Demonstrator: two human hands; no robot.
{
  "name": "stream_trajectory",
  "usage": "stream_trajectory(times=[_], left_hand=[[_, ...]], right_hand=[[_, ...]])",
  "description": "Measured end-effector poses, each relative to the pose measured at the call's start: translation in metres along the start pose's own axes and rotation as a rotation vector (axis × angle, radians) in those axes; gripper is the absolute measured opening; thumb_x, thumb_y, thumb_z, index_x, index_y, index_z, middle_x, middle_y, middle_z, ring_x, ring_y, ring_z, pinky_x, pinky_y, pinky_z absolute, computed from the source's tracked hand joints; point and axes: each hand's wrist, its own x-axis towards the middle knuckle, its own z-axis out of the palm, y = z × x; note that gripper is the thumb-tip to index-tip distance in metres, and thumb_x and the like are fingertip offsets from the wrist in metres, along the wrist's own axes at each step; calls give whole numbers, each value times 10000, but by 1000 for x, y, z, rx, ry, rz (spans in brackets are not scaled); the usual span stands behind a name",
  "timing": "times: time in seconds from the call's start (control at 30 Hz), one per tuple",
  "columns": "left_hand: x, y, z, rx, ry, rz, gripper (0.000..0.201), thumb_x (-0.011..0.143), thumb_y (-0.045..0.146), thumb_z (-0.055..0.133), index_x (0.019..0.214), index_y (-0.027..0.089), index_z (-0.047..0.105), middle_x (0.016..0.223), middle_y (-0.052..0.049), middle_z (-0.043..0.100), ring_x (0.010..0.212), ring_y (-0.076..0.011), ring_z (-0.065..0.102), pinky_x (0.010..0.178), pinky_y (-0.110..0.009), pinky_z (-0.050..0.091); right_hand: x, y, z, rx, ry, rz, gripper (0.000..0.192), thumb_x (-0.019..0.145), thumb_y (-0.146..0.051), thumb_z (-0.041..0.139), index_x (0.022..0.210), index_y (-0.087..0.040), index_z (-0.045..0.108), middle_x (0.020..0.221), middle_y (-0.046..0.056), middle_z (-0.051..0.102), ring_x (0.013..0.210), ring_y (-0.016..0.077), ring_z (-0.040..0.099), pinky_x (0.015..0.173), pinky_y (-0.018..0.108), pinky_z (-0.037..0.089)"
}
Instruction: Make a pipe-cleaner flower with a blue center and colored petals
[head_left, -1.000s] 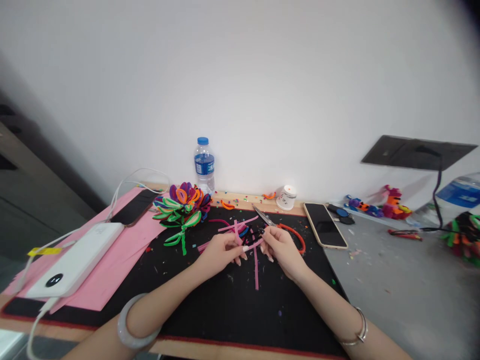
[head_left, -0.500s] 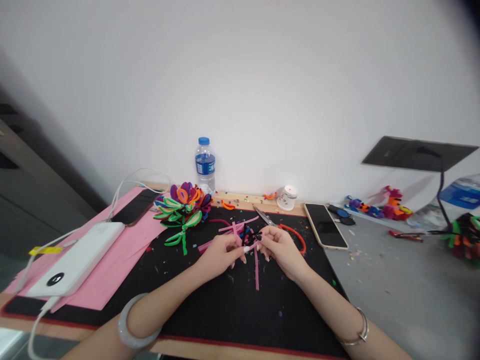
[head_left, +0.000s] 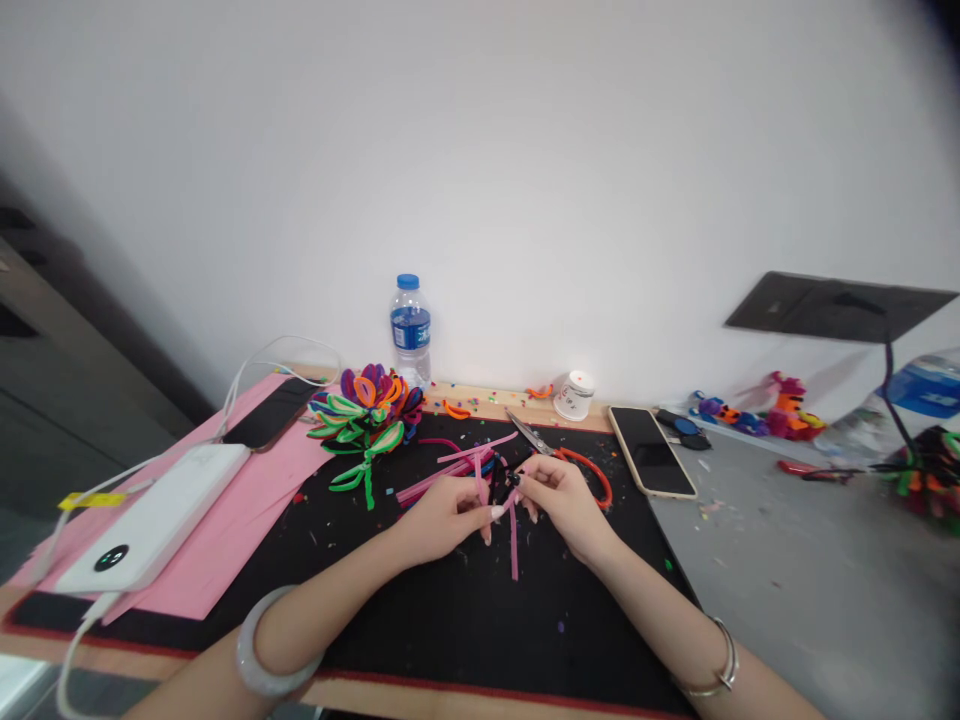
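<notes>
Over the black mat (head_left: pixel 465 620), my left hand (head_left: pixel 451 515) pinches a pink pipe cleaner (head_left: pixel 480 475) between thumb and fingers. My right hand (head_left: pixel 561 505), close beside it, grips the same pink work at a small dark part by the fingertips; whether it is one strip or several twisted together I cannot tell. Another pink pipe cleaner (head_left: pixel 514 545) lies below the hands, pointing toward me. Loose pink and dark strips (head_left: pixel 431 482) are spread behind my left hand. Orange-handled scissors (head_left: pixel 592 475) rest just beyond my right hand, their blades pointing to the back left.
A bunch of pipe-cleaner flowers (head_left: pixel 367 410) lies at the left by a water bottle (head_left: pixel 410 330). Pink sheets (head_left: pixel 217 560) carry a white power bank (head_left: pixel 157 520) and a dark phone (head_left: pixel 271 415). A paper cup (head_left: pixel 575 395) and another phone (head_left: pixel 651 452) are at the right.
My left hand has shifted slightly, and the pink strip at its fingers now stands more upright. My right hand stays nearly in place.
</notes>
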Motion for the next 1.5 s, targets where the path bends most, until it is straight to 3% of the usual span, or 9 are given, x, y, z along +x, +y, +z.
stream_trajectory(times=[0.27,0.47,0.63,0.93,1.13,1.5], left_hand=[[2,-5,-4,-156,-41,-35,297,770,417,527,706,127,521,561,-5,607,350,-33,322,366,-175,197],[2,-3,-4,-207,-79,-26,272,778,381,532,686,127,511,565,-7,606,351,-23,306,373,-172,196],[2,-5,-3,-206,-80,-34,273,775,386,540,693,127,513,558,-1,596,359,-26,317,376,-173,191],[1,-2,-3,-225,-128,-43,296,766,401,545,672,125,495,546,4,583,367,-26,311,383,-178,176],[0,0,-3,-240,-190,-73,308,755,419,555,703,119,511,536,17,566,377,-27,322,392,-181,186],[-1,-5,-2,-162,-283,-63,291,757,402,557,701,120,507,531,11,578,384,-33,319,386,-181,197]], right_hand=[[-2,0,-1,165,-29,31,227,741,-376,593,756,-149,598,594,2,566,432,65,407,415,198,332],[-4,-3,1,314,-41,27,171,725,-309,629,806,-160,650,664,3,563,535,77,475,502,206,396],[-5,-8,1,317,-58,72,168,685,-247,669,835,-178,637,636,-28,544,507,57,468,509,190,399],[-4,-5,-3,458,-151,129,143,676,-216,688,774,-148,609,663,-2,589,556,71,523,535,192,414],[-4,-5,-4,512,-259,133,121,705,-226,668,721,-135,590,597,-8,567,499,68,488,459,181,372],[-6,-4,-1,454,-252,166,185,687,-237,683,620,-130,548,542,-33,498,459,52,429,432,164,315]])
